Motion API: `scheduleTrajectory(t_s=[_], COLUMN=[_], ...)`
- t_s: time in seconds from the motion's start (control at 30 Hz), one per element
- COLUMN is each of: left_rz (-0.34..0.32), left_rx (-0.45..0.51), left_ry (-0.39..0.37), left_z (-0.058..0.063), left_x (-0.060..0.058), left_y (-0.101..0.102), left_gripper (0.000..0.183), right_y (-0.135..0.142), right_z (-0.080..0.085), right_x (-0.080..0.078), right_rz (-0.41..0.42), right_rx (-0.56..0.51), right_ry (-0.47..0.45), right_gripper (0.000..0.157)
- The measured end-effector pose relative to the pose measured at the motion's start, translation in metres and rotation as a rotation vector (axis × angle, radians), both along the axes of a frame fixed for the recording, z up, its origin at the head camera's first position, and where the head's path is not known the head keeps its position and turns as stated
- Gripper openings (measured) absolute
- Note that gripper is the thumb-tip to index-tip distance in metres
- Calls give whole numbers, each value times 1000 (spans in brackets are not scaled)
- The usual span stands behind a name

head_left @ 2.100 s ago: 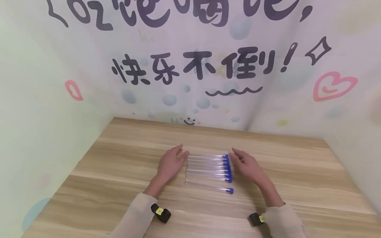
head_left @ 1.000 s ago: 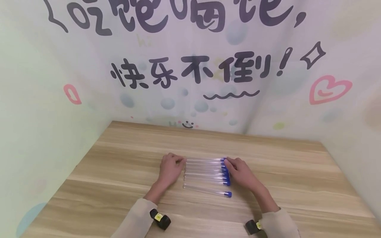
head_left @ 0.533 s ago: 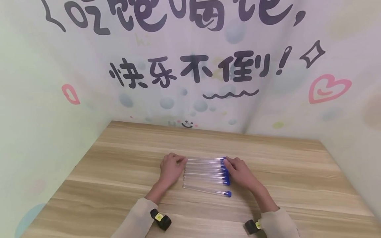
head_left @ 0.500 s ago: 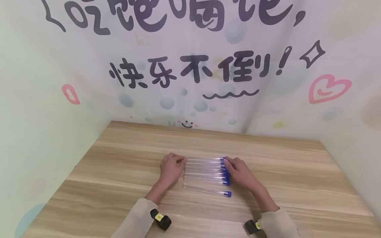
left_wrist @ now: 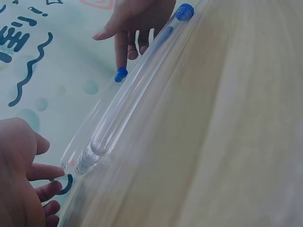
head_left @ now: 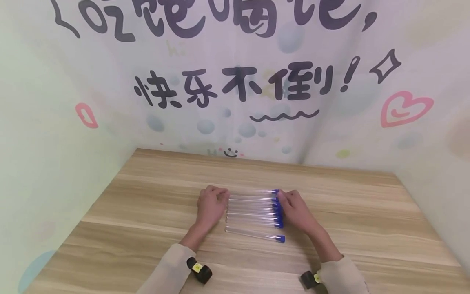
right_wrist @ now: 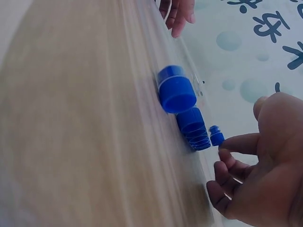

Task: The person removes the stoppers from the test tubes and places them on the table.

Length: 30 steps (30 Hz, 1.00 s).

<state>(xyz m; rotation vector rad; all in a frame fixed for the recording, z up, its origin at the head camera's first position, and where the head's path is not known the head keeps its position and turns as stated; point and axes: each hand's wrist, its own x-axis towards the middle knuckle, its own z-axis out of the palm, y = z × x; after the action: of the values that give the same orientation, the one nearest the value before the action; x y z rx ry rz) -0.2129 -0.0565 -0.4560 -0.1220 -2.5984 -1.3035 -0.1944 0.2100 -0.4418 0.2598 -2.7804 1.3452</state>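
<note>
**Clear tubes (head_left: 252, 209) with blue caps (head_left: 278, 213) on a wood-grain worktop (head_left: 147, 228)**

At lower centre-left, the left hand (head_left: 212, 207), its grip released, touches the rearmost tube's (head_left: 263, 191) uncapped end with its index finger. That tube is at lower centre, just behind the close row; the nearest tube (head_left: 253, 234) lies askew below. At lower centre-right, the right hand (head_left: 298, 210), grip also unclenched, touches the rearmost cap with its index fingertip.

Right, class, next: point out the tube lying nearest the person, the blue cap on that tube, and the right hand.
Nearest tube (head_left: 253, 234): head view, middle of its clear body.
Blue cap (head_left: 281, 239): head view, middle of the cap's side.
Right hand (right_wrist: 277, 161): right wrist view, middle of the hand.
</note>
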Motion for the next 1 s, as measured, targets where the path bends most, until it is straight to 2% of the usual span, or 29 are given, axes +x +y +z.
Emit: scheduleTrajectory(t_s=[0.2,0.37,0.57,0.73,0.9,1.0], left_rz=[5,22,42,28,31,34], left_rx=[-10,19,46,79,139,172], left_ry=[56,61,85,19,-84,-109], left_z=[4,7,14,16,8,3], left_x=[-1,-4,-12,-20,-31,-35], left_y=[1,2,2,2,2,1], left_gripper=[24,25,22,19,21,22], right_y=[-3,-4,-5,-3,-1,-1], right_z=[5,8,11,12,12,12], right_x=[-2,-6,-11,-19,-24,-28], right_rz=[-76,-110,-123,-132,-126,-112], right_rx=[-63,-89,-83,-130,-145,-142], right_ry=[49,121,98,62,38,26], right_gripper=[57,48,41,33,25,22])
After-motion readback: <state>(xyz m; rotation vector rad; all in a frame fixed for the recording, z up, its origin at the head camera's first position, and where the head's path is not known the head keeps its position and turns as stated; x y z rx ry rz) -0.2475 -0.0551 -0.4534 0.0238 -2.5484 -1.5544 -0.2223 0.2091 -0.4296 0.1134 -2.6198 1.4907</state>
